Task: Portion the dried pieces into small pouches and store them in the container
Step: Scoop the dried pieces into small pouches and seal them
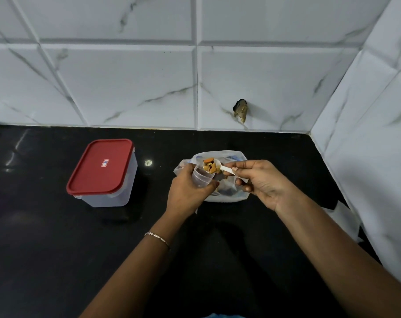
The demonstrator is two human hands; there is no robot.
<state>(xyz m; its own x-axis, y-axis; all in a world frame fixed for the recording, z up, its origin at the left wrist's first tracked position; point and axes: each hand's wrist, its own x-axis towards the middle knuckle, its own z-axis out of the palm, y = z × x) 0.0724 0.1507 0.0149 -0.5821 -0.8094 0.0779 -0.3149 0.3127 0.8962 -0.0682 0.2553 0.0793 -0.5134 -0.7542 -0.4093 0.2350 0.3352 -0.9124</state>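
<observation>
Looking down at the black counter, we see the left hand with its fingers curled round a small clear pouch, holding the mouth open and tipped toward the right. The right hand pinches the handle of a white spoon between thumb and fingers. The heaped load of dried pieces hangs just at the pouch's mouth, above the larger clear bag that lies on the counter and seems to hold the rest of the stock. The container stands well apart to the left, its red lid on. We judge the pouch to be thin, soft and nearly weightless, so it may collapse or slip if squeezed hard. The place to take it is near the rim, with light pressure that props the opening wide. The pieces look light, loose and brittle, apt to roll off the heaped spoon, so we would tip slowly, well inside the mouth.
</observation>
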